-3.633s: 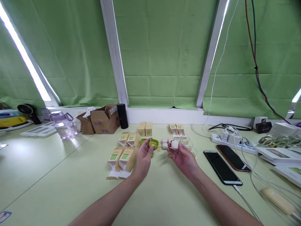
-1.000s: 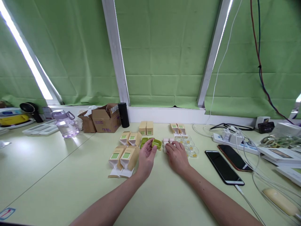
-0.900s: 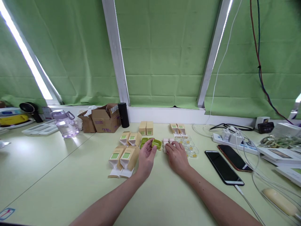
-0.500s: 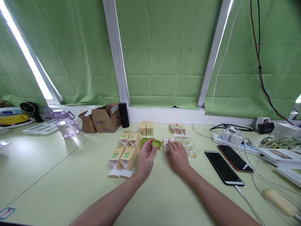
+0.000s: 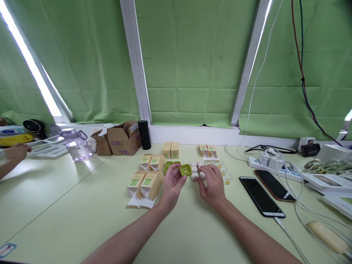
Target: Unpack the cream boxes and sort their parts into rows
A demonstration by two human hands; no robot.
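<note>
My left hand [image 5: 173, 183] pinches a small green square cup [image 5: 185, 170], tilted so its hollow faces me; a small pale spot shows inside. More green cups [image 5: 168, 165] stand just behind that hand. My right hand [image 5: 213, 185] has its thumb and fingers closed about a small white cylinder [image 5: 202, 176] at the edge of a group. The other white cylinders [image 5: 194, 169] stand close together between my hands. Clear plastic domes [image 5: 227, 177] with yellow spots lie beyond the right hand, partly hidden by it.
Open kraft boxes [image 5: 149, 183] with green labels stand left of my left hand. Closed boxes [image 5: 171, 150] and small open boxes [image 5: 208, 152] sit behind. Phones [image 5: 262, 196] and cables lie right. A bottle [image 5: 77, 145] and carton [image 5: 124, 138] stand left. Another person's hand [image 5: 18, 151] shows far left.
My left hand tips the green cup more towards me. My right hand has shifted slightly right, uncovering more white cylinders. Another person's hand has appeared at the far left.
</note>
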